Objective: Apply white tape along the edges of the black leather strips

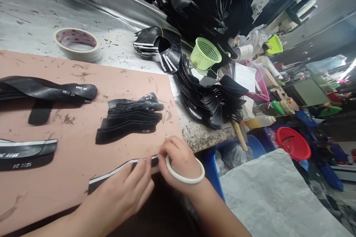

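Pink board's near edge: black strip [111, 176] under left hand [122, 192] fingertips.

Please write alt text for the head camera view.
The left hand presses a black strip onto the pink board while the right hand, tape roll around its wrist, pinches the end.

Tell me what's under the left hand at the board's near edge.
Under the left hand lies a black strip with a white taped edge, on the pink board. Its right end is hidden by the fingers of both hands.
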A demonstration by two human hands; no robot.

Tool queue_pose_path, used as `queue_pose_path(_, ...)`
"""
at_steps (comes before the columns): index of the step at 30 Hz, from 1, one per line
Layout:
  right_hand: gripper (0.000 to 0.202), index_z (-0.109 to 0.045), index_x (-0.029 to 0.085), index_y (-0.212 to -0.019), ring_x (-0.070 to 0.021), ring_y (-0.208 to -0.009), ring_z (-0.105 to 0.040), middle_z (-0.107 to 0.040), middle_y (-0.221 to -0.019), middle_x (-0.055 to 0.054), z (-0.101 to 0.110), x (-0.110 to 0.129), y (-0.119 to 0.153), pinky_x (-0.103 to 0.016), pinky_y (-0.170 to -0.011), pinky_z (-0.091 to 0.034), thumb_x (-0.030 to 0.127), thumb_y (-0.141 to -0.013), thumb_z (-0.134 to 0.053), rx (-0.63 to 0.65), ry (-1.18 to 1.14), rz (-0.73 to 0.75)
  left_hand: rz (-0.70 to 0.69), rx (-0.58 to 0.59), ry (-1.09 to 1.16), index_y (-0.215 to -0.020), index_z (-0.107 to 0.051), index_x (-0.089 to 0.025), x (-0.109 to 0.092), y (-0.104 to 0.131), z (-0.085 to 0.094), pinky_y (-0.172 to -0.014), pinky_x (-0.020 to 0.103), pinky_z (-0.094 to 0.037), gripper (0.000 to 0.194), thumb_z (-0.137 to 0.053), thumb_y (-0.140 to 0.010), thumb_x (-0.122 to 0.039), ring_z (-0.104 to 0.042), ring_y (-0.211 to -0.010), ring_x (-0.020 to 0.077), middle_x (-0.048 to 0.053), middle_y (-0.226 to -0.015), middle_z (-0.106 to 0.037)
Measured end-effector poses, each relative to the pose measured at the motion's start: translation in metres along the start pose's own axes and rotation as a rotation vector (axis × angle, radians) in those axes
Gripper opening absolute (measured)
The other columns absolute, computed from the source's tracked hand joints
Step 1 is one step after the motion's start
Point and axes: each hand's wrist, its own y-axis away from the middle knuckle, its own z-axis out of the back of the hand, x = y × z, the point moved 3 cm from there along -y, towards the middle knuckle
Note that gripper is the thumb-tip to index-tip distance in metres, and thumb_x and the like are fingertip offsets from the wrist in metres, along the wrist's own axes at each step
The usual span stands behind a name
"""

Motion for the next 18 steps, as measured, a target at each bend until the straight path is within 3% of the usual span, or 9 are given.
queue_pose_path(3, 0.011, -0.050, 0.018, -0.070, -0.0150, -0.073, -0.051, -0.053, -0.076, -0.004, 0.001, -0.001, 0.000, -0.029, -0.070, -0.043, 0.011, -0.077, -0.045, 0.002, -0.007, 0.009, 0.040, -0.054, 0.059, -0.079, -0.057, -0.018, -0.002, 0.000, -0.005, -0.083, 0.037, -0.040, 0.009, -0.053, -0.071, -0.014, -0.054, -0.096, 0.0253, 0.013, -0.105, -0.061)
queue_pose_path(7, 0.011, -0.053, 0.018, -0.075, -0.0161, -0.074, -0.052, -0.055, -0.077, -0.004, -0.001, -0.002, 0.001, -0.029, -0.071, -0.044, 0.009, -0.073, -0.047, -0.004, 0.007, 0.006, 0.053, -0.021, 0.079, -0.085, -0.057, -0.019, -0.002, -0.001, -0.011, -0.082, 0.038, -0.039, 0.012, -0.054, -0.074, -0.020, -0.053, -0.096, 0.0254, 0.011, -0.115, -0.059)
queue_pose_path(13, 0.014, -0.057, 0.017, -0.075, -0.0161, -0.077, -0.054, -0.059, -0.082, -0.005, -0.002, -0.004, 0.008, -0.030, -0.072, -0.045, 0.008, -0.078, -0.045, -0.044, 0.002, 0.062, -0.033, 0.080, 0.019, -0.089, -0.061, -0.018, 0.004, -0.011, -0.005, -0.064, 0.030, -0.040, 0.015, -0.049, -0.080, -0.018, -0.054, -0.083, 0.0209, 0.007, -0.107, -0.063)
queue_pose_path(18, 0.017, -0.050, 0.017, -0.070, -0.0143, -0.089, -0.057, -0.061, -0.094, -0.005, 0.021, -0.004, 0.004, -0.025, -0.079, -0.046, 0.000, -0.069, -0.047, 0.131, -0.156, 0.083, -0.050, 0.139, 0.018, -0.080, -0.060, -0.020, 0.008, -0.011, -0.002, -0.060, 0.027, -0.043, 0.017, -0.044, -0.082, -0.015, -0.055, -0.079, 0.0186, 0.004, -0.112, -0.062)
